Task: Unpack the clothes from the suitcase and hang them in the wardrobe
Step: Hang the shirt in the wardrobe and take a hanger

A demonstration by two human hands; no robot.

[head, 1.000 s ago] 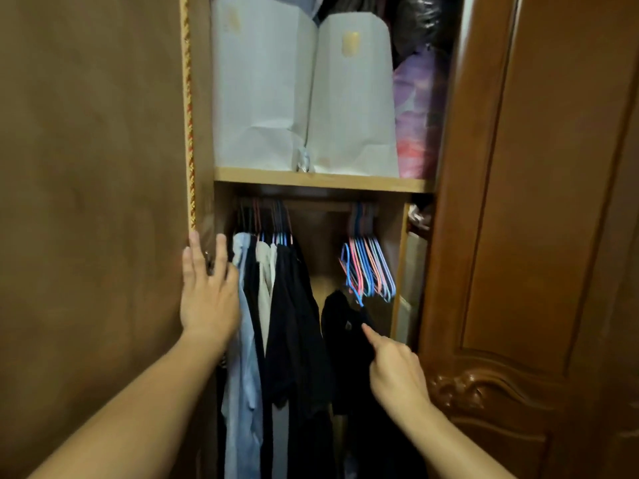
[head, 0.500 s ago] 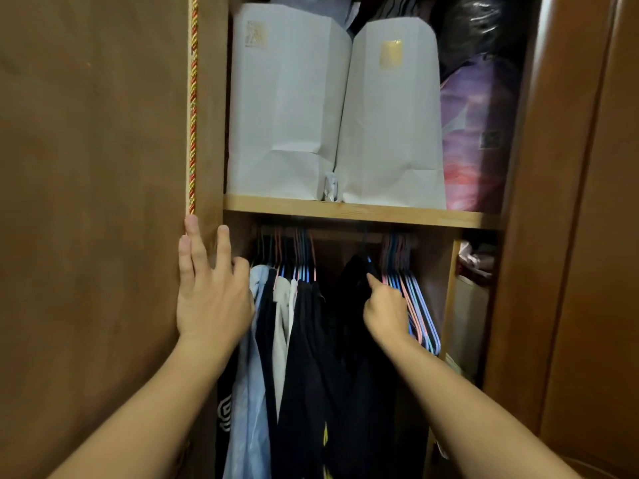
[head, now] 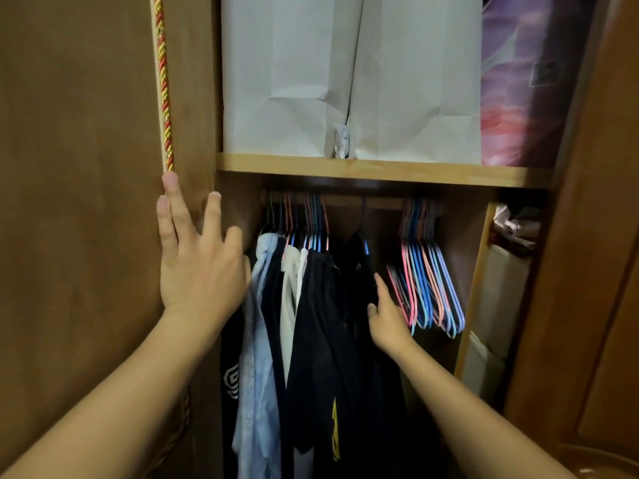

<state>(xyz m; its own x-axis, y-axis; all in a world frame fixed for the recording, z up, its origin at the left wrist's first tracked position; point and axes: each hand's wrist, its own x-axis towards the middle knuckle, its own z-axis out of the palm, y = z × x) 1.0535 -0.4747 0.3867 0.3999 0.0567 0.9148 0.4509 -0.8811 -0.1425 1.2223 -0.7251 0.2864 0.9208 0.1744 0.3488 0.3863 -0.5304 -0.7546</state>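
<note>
Dark garment [head: 356, 305], soft and limp we judge; right hand [head: 387, 323] open against it, best taken by its hanger [head: 363, 233].

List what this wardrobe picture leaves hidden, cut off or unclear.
Head view, the only one:
- Tops of the two white paper bags: cut off by the upper edge.
- Right hand fingertips: buried in the dark hanging garment.
- Suitcase: out of frame.
- Bundle of pink and blue empty hangers: blurred, uncountable.

Right hand [head: 387, 316] fingers [head: 380, 285] half hidden behind dark garment [head: 356, 305].
</note>
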